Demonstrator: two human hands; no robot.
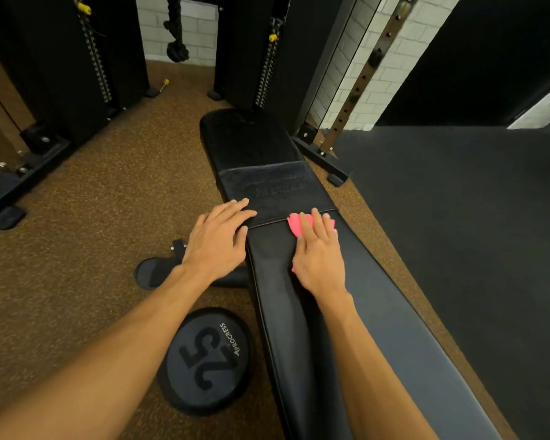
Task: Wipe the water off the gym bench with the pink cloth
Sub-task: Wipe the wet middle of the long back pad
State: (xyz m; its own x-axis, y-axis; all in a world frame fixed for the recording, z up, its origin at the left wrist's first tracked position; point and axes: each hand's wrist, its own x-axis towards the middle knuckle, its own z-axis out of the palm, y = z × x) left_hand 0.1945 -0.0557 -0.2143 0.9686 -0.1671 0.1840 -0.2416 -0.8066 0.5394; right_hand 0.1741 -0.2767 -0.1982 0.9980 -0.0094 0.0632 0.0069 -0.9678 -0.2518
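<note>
I see a long black padded gym bench (pixel 346 312) running away from me. The pink cloth (pixel 294 225) lies on the bench top at the seam between its near and far pads, toward the right edge. I judge the cloth light, soft and limp, so it will bunch if pinched. It is better driven under a flat palm over its middle.

My right hand (pixel 319 249) lies flat on the cloth, fingers straight and together, pressing it down and gripping nothing. My left hand (pixel 218 239) rests on the bench's left edge at the same seam, fingers extended, also gripping nothing.

Beyond the seam, the far pad (pixel 267 185) shows a mottled sheen, probably water. A weight plate marked 25 (pixel 205 360) lies on the floor left of the bench.
</note>
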